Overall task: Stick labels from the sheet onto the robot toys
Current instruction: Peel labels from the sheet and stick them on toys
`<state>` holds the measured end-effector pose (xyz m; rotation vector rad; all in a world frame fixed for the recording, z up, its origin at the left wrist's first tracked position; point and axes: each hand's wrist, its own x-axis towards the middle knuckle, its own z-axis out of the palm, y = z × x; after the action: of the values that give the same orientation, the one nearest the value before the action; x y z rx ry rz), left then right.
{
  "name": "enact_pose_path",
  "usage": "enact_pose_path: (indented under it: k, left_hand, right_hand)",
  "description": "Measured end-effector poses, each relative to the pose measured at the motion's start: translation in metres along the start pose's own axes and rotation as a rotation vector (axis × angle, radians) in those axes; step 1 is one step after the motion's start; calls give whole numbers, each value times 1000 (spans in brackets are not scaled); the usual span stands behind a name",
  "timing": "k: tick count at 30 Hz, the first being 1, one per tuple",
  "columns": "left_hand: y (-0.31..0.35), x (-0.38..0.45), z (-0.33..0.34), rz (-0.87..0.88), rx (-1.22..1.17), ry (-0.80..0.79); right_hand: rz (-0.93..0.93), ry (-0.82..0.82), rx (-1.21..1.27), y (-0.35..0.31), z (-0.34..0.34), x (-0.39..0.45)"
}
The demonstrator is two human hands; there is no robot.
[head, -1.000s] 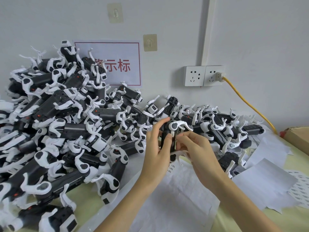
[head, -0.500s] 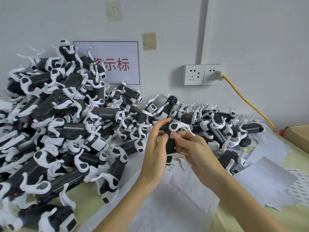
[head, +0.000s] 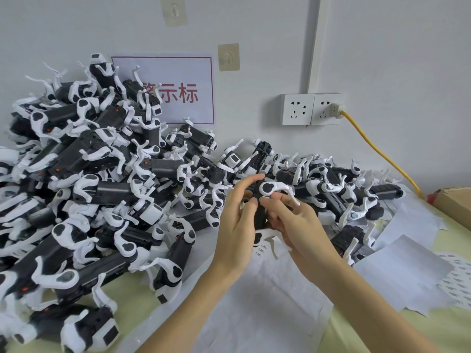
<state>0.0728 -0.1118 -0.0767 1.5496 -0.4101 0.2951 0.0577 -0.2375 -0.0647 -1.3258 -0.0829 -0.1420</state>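
Head view: at centre frame, the left hand point(head: 235, 220) grips a black-and-white robot toy point(head: 265, 200) upright, fingers curled round its body. The right hand point(head: 295, 222) pinches the same toy from the right, fingertips pressed on its dark side. Below them lies the label sheet point(head: 262, 250). A heap of robot toys point(head: 102, 187) fills the left half.
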Motion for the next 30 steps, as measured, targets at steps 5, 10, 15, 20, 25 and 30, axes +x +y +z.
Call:
enact_pose_path:
  k: [5,10,15,20,25,30]
  left_hand:
    - [-4,3,-3,22,40,5]
    - [-9,1,-2,8,57,-23]
    - [-9,2,-2,-4,42,-49]
    - [-5,1,-4,2,16,-60]
    - [-6,1,-4,18,46,-71]
    - [-6,3,-6,38,40,-91]
  right_hand:
    - [77,-5,77,5,1,0]
    - [108,-137,81,3,-5,1]
    - [124,-255,131,1,-13,5]
    - [49,-215,114,6,-12,9]
    - [61,-300,104,7,-14,8]
    - [71,-270,106,6,-15,10]
